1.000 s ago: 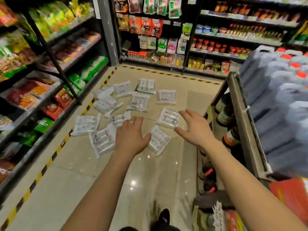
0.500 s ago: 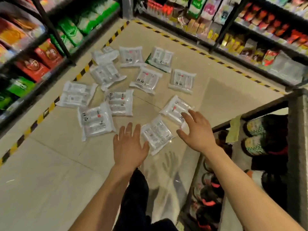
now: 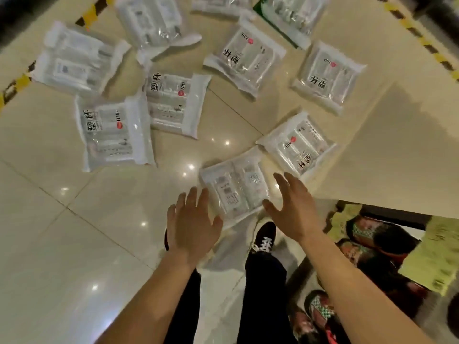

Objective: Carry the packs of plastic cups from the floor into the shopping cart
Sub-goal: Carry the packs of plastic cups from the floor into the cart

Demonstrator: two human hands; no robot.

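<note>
Ten packs of plastic cups (image 3: 173, 103) lie scattered flat on a glossy beige tiled floor (image 3: 74, 244), some overlapping at their edges, most well apart. The tiles are polished enough to mirror small white spots of ceiling light, and thin grout lines cross them diagonally. Yellow-and-black hazard tape (image 3: 17, 83) runs along the floor at the upper left, with another strip at the upper right (both mark the foot of dark shelving, which is mostly out of frame).

The nearest pack (image 3: 236, 192) lies just ahead of a black shoe (image 3: 264, 237) with white laces. The left hand (image 3: 191, 227) and right hand (image 3: 293, 204) flank this pack, palms down, fingers straight and spread, grasping nothing; whether either actually touches the wrapper cannot be told. Dark trousers (image 3: 263, 294) show between the forearms.

At the lower right stands a low shelf (image 3: 387, 212) holding dark bottles (image 3: 320, 306) with green checked caps, with yellow tags (image 3: 437, 264) hanging along its front.
</note>
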